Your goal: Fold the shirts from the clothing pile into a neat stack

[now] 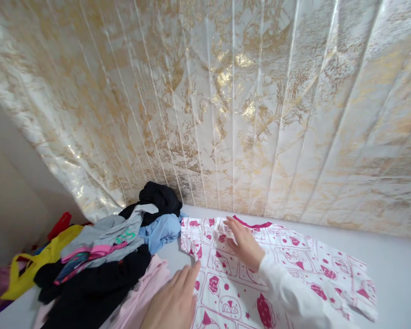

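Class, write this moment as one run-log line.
left hand: at edge of printed shirt | right hand: over shirt near collar | shirt: spread out | clothes pile: left of shirt

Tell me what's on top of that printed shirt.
The right hand and white sleeve are over the shirt, the left hand at its edge; they hide the print beneath.

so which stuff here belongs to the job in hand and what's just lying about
In hand:
white printed shirt, spread out
right hand, over its upper part
left hand, at its side edge

Seemingly just lying about:
black garment
pale blue garment
yellow garment
curtain, hanging behind
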`<state>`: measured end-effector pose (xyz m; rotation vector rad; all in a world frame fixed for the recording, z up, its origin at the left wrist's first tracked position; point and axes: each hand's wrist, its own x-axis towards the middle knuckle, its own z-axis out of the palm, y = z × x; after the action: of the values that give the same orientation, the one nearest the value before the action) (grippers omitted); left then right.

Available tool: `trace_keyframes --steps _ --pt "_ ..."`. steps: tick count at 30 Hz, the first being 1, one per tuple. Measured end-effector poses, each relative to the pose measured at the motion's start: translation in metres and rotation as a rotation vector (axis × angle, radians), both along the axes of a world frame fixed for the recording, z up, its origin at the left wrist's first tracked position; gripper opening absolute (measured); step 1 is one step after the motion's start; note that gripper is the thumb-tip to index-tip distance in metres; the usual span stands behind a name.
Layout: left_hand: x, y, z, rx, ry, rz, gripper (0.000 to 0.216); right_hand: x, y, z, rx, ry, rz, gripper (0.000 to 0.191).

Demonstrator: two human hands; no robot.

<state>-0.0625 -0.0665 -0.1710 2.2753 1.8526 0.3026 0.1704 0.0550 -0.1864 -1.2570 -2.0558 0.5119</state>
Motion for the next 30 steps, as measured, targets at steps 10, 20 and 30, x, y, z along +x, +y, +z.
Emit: trace_keyframes --steps 10,20,30 --pt "0.016 0.044 0.012 0.073 0.18 0.088 0.022 0.143 -0.067 -0.07 0.289 -0.631 -0.402 0.064" --pt "0.032 0.031 0.008 0.07 0.208 0.113 0.016 0.143 -0.066 -0.064 0.216 -0.714 -0.394 0.068" --pt "0.034 0.031 -0.009 0.144 0.316 0.106 0.022 0.141 -0.067 -0.061 0.174 -0.729 -0.394 0.069"
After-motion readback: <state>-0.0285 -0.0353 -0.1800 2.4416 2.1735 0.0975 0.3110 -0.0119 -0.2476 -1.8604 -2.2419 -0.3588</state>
